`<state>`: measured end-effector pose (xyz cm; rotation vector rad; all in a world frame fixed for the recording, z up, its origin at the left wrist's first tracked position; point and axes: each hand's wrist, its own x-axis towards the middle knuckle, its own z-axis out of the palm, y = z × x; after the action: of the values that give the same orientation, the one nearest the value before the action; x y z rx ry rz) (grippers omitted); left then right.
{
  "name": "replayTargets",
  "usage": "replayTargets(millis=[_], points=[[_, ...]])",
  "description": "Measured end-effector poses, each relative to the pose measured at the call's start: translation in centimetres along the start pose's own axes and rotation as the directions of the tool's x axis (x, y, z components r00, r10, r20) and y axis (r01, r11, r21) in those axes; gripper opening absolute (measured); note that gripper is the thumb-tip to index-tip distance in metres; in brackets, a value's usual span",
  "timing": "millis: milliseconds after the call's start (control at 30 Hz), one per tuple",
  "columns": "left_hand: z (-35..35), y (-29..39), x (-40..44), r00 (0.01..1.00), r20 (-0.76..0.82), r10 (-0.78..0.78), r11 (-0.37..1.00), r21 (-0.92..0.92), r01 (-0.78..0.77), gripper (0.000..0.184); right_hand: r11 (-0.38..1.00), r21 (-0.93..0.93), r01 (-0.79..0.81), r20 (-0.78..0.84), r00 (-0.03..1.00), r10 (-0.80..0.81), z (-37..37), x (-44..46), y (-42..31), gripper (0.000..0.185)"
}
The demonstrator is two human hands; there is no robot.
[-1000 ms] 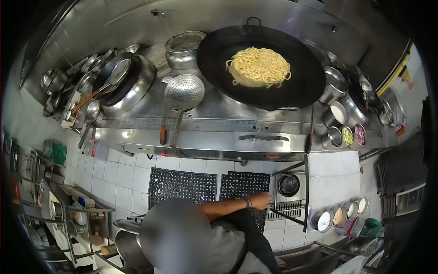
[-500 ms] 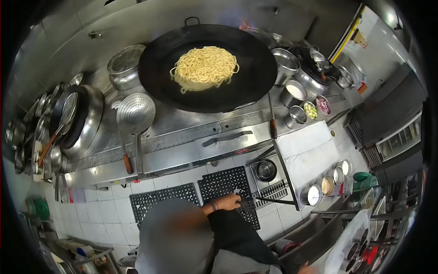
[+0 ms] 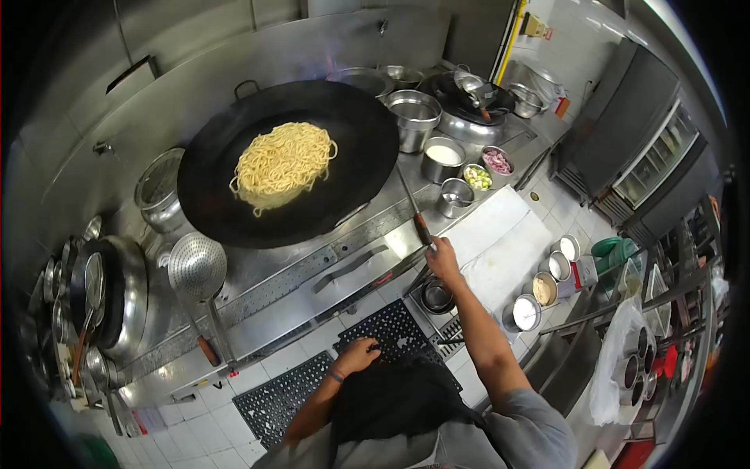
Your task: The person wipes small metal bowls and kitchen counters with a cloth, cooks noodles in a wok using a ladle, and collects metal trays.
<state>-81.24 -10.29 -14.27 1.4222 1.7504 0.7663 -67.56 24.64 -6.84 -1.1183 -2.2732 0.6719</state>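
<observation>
My right hand (image 3: 443, 259) is at the wooden end of a long-handled utensil (image 3: 419, 224), its fingers closed round the tip. The metal shaft leans up to the rim of a big black wok (image 3: 336, 203); the utensil's head is hidden. In the wok lies a flat mound of yellow noodles (image 3: 283, 162). My left hand (image 3: 357, 356) hangs low in front of my black apron, over a rubber floor mat, with fingers curled; anything inside it is hidden.
A perforated skimmer (image 3: 198, 266) and another wooden-handled tool lie left of the wok. Metal pots with white liquid (image 3: 444, 156), chopped greens (image 3: 477, 177) and purple onion (image 3: 498, 161) stand to the right. A white-covered table (image 3: 492, 246) holds several containers along its far side.
My right hand has come up from the bottom edge to the utensil's handle. My left hand sits slightly further left. The view has turned right, so the wok appears lower and more left.
</observation>
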Motion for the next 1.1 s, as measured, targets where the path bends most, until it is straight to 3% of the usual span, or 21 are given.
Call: replayTargets(millis=[133,233,333,367,467,500,533,567,600,633,700,767,800,867,933,1000,1033,1067,1100], points=[[-0.4,-3.8,-1.9,0.991,-0.070,-0.116,0.992,-0.054,0.112,0.037,0.976,-0.211,-0.062,0.112,0.990,0.087,3.3,5.1,1.5,0.065],[-1.9,-3.0,-3.0,0.966,-0.045,-0.256,0.967,-0.025,0.255,0.036,0.950,-0.295,-0.106,0.207,0.963,0.172,3.7,7.7,1.3,0.079],[-1.2,-5.2,-2.9,0.899,0.034,-0.437,0.896,-0.078,0.438,0.036,0.904,-0.402,-0.146,0.231,0.939,0.254,3.8,10.6,1.3,0.078],[-0.6,-6.6,-2.8,0.944,-0.055,-0.325,0.946,-0.017,0.325,0.035,0.924,-0.305,-0.230,0.200,0.933,0.298,3.7,11.6,1.7,0.068],[-1.8,-6.7,-1.1,0.903,0.042,-0.428,0.902,-0.040,0.430,0.034,0.940,0.126,-0.316,0.182,0.939,0.291,2.6,12.8,3.4,0.051],[-1.6,-8.3,-0.7,0.935,0.031,-0.353,0.936,0.014,0.353,0.035,0.927,0.230,-0.297,0.130,0.953,0.273,2.4,11.8,4.3,0.036],[-0.9,-9.3,-1.0,0.942,-0.090,-0.323,0.946,-0.016,0.323,0.028,0.858,0.341,-0.383,0.197,0.922,0.333,0.1,9.9,3.1,0.034],[-1.4,-9.6,-1.0,0.987,-0.099,-0.126,0.981,0.135,0.139,0.023,0.901,0.252,-0.354,0.163,0.933,0.321,0.1,7.9,4.6,0.030],[-2.9,-6.7,-0.6,0.995,-0.002,-0.095,0.833,0.547,0.081,0.022,0.813,0.362,-0.455,0.256,0.888,0.383,-2.0,6.0,3.8,0.024],[-2.3,-7.0,-0.9,0.985,-0.093,-0.145,0.821,0.545,0.172,0.026,0.661,0.494,-0.565,0.333,0.825,0.457,-5.3,5.3,1.3,0.019],[-5.0,-0.4,0.8,0.908,-0.061,-0.414,0.800,0.452,0.395,0.027,0.578,0.649,-0.494,0.353,0.869,0.345,-4.9,4.0,4.2,0.023],[-5.9,0.4,2.1,0.877,-0.013,-0.480,0.787,0.436,0.437,0.028,0.523,0.722,-0.452,0.350,0.892,0.287,-8.4,8.4,1.6,0.028],[-5.1,-2.0,2.1,0.908,0.009,-0.419,0.809,0.459,0.368,0.029,0.495,0.757,-0.426,0.338,0.904,0.262,-9.8,11.7,0.6,0.031],[-3.3,-7.3,2.4,0.937,0.042,-0.348,0.803,0.530,0.274,0.030,0.555,0.786,-0.272,0.178,0.960,0.217,-9.8,19.5,0.0,0.035],[-2.9,-10.6,3.4,0.939,0.051,-0.340,0.742,0.628,0.234,0.031,0.526,0.847,-0.083,0.020,0.992,0.124,-9.7,28.8,-2.3,0.031],[-3.2,-10.0,3.6,0.933,-0.006,-0.359,0.754,0.587,0.293,0.032,0.579,0.816,0.000,-0.061,0.994,0.085,-7.1,42.8,-2.2,0.023],[-3.4,-9.9,3.6,0.925,-0.023,-0.380,0.758,0.566,0.326,0.031,0.593,0.802,-0.063,-0.017,0.992,0.128,-7.3,46.5,-3.5,0.020],[-3.6,-9.6,3.6,0.914,-0.038,-0.403,0.759,0.545,0.357,0.031,0.718,0.695,-0.024,-0.103,0.986,0.132,-4.4,51.9,-2.1,0.019],[-3.8,-9.5,3.8,0.905,-0.054,-0.422,0.756,0.530,0.384,0.030,0.740,0.667,-0.082,-0.068,0.983,0.170,-4.7,54.1,-4.1,0.027]])
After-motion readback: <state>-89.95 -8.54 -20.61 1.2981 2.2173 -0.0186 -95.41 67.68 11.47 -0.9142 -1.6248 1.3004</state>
